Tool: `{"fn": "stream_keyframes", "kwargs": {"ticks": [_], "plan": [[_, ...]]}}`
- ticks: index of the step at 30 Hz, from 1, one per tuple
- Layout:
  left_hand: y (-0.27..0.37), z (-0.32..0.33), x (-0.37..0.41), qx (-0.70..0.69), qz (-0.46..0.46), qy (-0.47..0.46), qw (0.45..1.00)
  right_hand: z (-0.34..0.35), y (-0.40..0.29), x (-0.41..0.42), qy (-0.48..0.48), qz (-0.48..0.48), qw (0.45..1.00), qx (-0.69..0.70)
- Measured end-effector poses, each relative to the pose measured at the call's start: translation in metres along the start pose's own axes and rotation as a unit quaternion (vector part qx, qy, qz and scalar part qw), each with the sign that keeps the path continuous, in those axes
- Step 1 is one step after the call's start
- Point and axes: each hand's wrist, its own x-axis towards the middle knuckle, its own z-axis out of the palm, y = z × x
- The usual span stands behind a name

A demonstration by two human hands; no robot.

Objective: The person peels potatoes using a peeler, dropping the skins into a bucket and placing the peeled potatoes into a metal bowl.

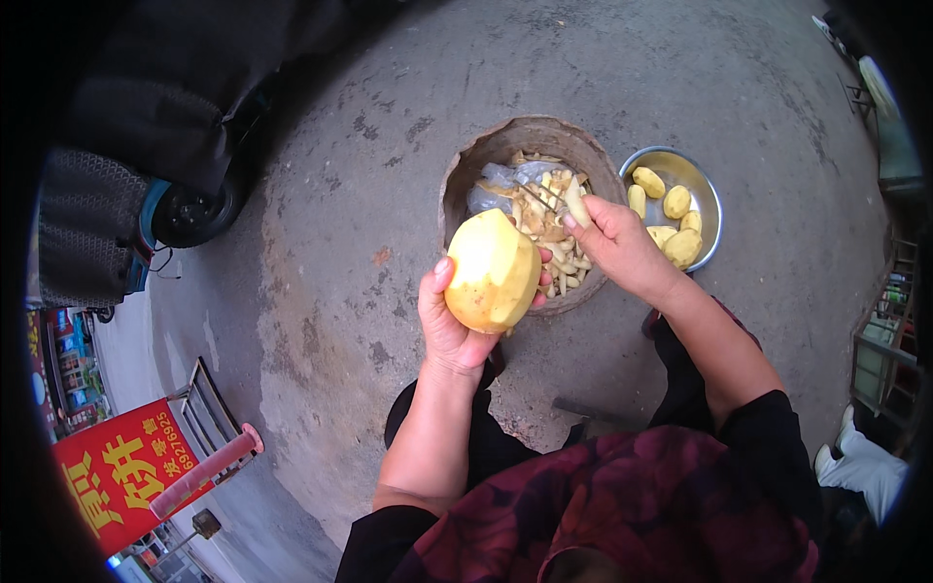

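A large peeled potato (493, 273) rests in my left hand (455, 321), with faint flat peeling facets on its yellow surface. My right hand (619, 244), to its right, grips a peeler (541, 197) with a thin metal frame; a pale strip of peel (577, 204) lies against the fingers. Part of the tool is hidden by the hand. Below both hands stands a round brown bin (455, 171) holding peelings (568, 259) and crumpled clear plastic (496, 178). Just right of the bin, a round metal basin (711, 189) holds several peeled potatoes (678, 202).
Grey pavement (350, 218) surrounds the bin. A vehicle with a black wheel (197, 211) stands at upper left. At lower left are a red sign (127, 474) and a pink post (208, 470). Another person's light trousers (864, 463) show at lower right, near a metal rack (885, 350).
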Motion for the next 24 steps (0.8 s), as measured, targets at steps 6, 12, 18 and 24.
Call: {"fn": "stream_keyframes", "kwargs": {"ticks": [6, 12, 18, 24], "plan": [[-0.004, -0.004, 0.01, 0.082, 0.197, 0.106, 0.971, 0.039, -0.003, -0.019, -0.092, 0.294, 0.835, 0.456], [-0.014, 0.006, 0.009, 0.151, 0.199, 0.029, 0.968, 0.032, 0.007, -0.013, 0.011, 0.228, 0.867, 0.444], [-0.016, 0.013, 0.004, 0.06, -0.03, -0.02, 0.998, 0.003, -0.003, 0.004, 0.062, -0.015, 0.967, 0.246], [-0.036, 0.002, -0.003, 0.029, -0.138, -0.059, 0.988, 0.004, -0.007, 0.006, -0.005, -0.028, 0.978, 0.208]]}}
